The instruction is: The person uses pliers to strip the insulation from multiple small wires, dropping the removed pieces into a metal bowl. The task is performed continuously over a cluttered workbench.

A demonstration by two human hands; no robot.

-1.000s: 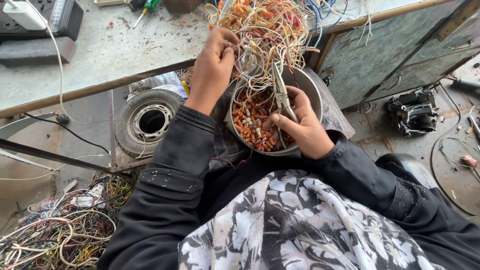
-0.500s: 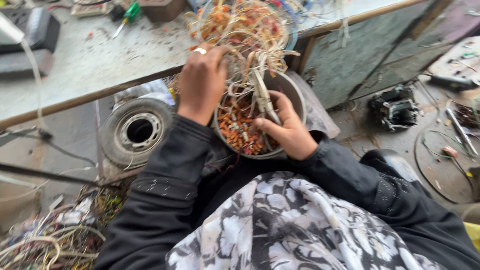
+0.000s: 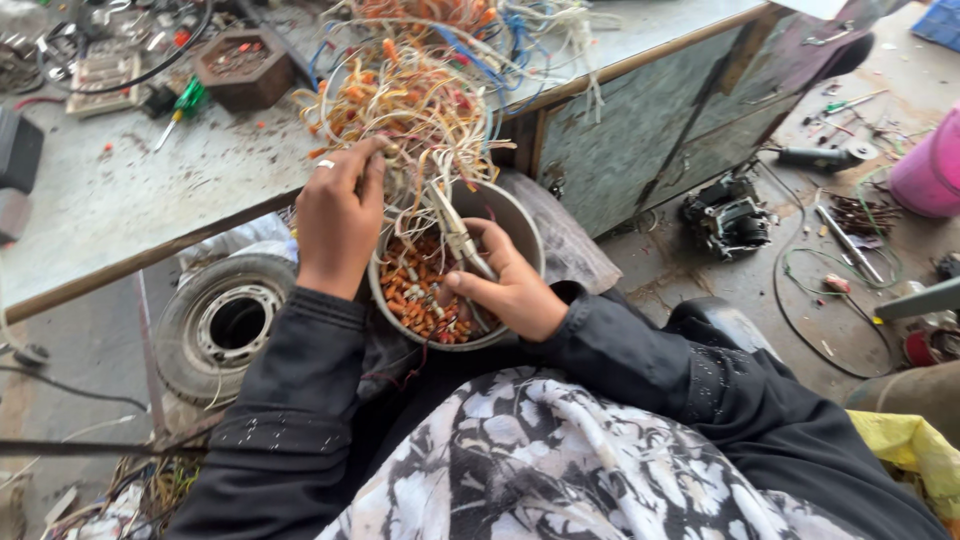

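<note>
Single head cam, looks steeply down from above, close on lap and metal bowl (image 3: 520,225); workbench (image 3: 130,215) edge ahead, floor to right.

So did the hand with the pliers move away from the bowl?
No. The right hand with the pliers stays over the bowl.

Wire bundle (image 3: 420,95) at twelve o'clock: orange, cream and blue strands. Bowl (image 3: 520,225): grey metal, holding orange and white cut pieces (image 3: 415,290). Sleeves (image 3: 300,400): black. Cloth (image 3: 530,470) at six o'clock: black-and-white floral. Screwdriver (image 3: 180,108) at ten o'clock: green handle.
</note>
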